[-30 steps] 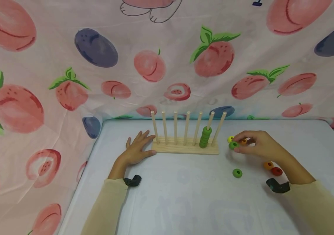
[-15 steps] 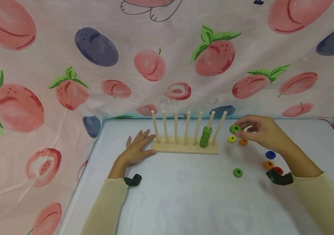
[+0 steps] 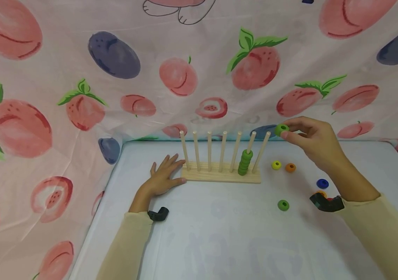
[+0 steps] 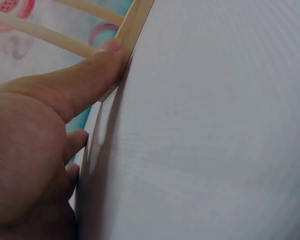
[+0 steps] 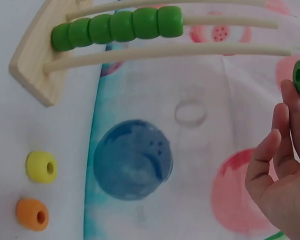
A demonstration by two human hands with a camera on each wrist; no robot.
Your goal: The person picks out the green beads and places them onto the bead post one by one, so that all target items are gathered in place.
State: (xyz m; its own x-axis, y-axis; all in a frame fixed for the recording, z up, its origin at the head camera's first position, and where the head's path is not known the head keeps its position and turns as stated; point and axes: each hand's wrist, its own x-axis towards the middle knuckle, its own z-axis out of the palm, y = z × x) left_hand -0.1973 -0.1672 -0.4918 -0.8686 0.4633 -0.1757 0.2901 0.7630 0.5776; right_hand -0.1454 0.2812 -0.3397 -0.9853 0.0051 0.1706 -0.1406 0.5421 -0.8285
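Note:
My left hand rests at the left end of a wooden peg stand, its thumb touching the front edge of the base. Its fingers are spread and fairly straight; in the left wrist view the thumb lies against the wood. A stack of several green beads sits on the second peg from the right. My right hand pinches another green bead between thumb and fingers, in the air just right of the rightmost peg's top. The right wrist view cuts off part of that bead at its edge.
On the white table right of the stand lie a yellow bead, an orange bead, a blue bead and a loose green bead. Another orange bead and a red one are partly hidden behind the right wrist camera.
My right hand has lifted the green bead from near the yellow one up to about the height of the peg tops. The left hand and the stand have stayed put.

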